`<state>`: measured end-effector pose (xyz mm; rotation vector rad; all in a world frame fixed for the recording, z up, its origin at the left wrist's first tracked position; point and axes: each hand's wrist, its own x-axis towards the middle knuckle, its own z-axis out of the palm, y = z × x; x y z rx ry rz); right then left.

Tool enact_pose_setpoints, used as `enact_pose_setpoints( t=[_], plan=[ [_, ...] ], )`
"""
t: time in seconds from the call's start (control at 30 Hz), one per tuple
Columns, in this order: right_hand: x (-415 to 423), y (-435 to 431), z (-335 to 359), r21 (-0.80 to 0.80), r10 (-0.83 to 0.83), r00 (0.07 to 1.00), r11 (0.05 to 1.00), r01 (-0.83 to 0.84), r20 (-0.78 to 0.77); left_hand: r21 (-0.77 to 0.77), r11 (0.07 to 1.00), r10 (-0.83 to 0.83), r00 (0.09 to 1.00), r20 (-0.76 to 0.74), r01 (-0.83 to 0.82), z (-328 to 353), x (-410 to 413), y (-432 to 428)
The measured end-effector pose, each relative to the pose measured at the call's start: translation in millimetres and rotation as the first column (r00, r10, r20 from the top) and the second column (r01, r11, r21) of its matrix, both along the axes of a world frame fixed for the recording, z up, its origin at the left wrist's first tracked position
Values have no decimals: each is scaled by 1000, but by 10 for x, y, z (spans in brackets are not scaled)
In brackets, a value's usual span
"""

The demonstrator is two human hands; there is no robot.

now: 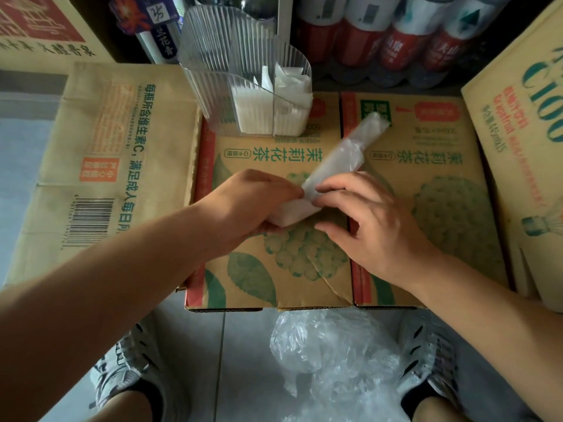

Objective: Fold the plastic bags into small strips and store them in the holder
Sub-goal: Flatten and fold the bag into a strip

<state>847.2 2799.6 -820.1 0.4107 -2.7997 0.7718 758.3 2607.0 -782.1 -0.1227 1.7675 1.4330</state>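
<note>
A translucent plastic bag strip (341,159) lies diagonally on the cardboard box (304,284), its far end pointing up right. Its near end is folded into a white wad (297,213). My left hand (253,205) pinches that folded end from the left. My right hand (368,217) presses its fingertips on the fold from the right, fingers spread. A clear ribbed holder (219,86) stands at the box's far edge, with several folded white bags (286,108) in its front compartments.
A heap of crumpled clear bags (332,357) lies on the tiled floor between two grey shoes (122,379). Cardboard boxes flank the work box left (100,166) and right (524,141). Bottles with red labels (380,41) stand behind.
</note>
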Motion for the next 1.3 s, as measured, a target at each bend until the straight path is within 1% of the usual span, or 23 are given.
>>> enact_pose_setpoints(
  t=[0.07,0.13,0.2,0.23,0.27,0.3,0.33,0.37,0.4,0.43,0.47,0.53,0.57,0.6,0.7,0.73,0.8,0.87,0.97,1.1,1.17,1.23,1.3],
  plan=[
    [6,-17,-2,-32,0,1000,999,0,-18,81,996,27,987,159,-41,53,7,7],
    [6,-25,27,-82,-13,1000,997,11,-18,176,984,-32,955,293,-21,107,-10,-11],
    [11,-30,62,-183,-44,998,982,51,39,255,967,-92,927,363,-4,107,-34,-52],
    [18,-33,75,-251,-60,994,965,80,86,269,963,-112,932,345,16,90,-44,-61],
    [25,-34,89,-322,-75,987,939,118,143,268,960,-150,954,258,78,53,-48,-79],
    [33,-43,107,-393,-87,975,905,163,204,208,956,-218,975,31,207,-14,-47,-108],
    [38,-49,123,-457,-92,962,865,206,259,49,942,-303,905,-299,332,-77,-53,-141],
    [40,-51,135,-511,-93,949,825,242,300,-151,909,-398,698,-596,389,-122,-63,-161],
    [42,-48,140,-550,-94,940,790,270,327,-277,863,-469,465,-751,423,-198,-59,-183],
    [41,-46,140,-576,-96,933,763,292,346,-370,813,-527,297,-796,450,-240,-43,-191],
    [41,-44,137,-591,-96,926,744,311,366,-421,776,-573,246,-782,470,-258,-30,-185],
    [48,-45,134,-607,-91,905,713,350,414,-463,751,-619,257,-743,470,-281,-4,-145],
    [55,-47,135,-623,-83,893,688,373,443,-460,762,-612,277,-741,456,-287,23,-124],
    [65,-50,139,-641,-72,878,656,399,474,-433,787,-585,309,-750,439,-295,42,-107],
    [72,-85,163,-672,-52,832,563,482,553,-321,867,-480,466,-743,381,-296,36,-53],
    [59,-96,174,-672,-59,818,538,509,573,-320,875,-472,492,-732,364,-288,41,-27],
    [13,-98,197,-662,-87,797,507,552,598,-344,875,-478,507,-717,340,-270,64,24],
    [-53,-84,217,-639,-136,795,522,565,592,-345,882,-468,517,-717,320,-259,65,65],
    [-196,-50,237,-602,-209,815,580,549,541,-346,885,-465,542,-700,312,-235,30,101],
    [-462,44,279,-586,-257,825,600,544,503,-381,866,-501,570,-651,325,-213,-7,137],
    [-560,114,296,-572,-262,826,616,541,499,-325,877,-479,617,-624,353,-229,-11,120],
    [-607,165,300,-572,-260,822,611,547,507,-221,922,-385,699,-603,317,-263,-3,71],
    [-605,187,283,-569,-260,814,605,557,520,-125,951,-301,746,-594,284,-300,39,19]
  ],
)
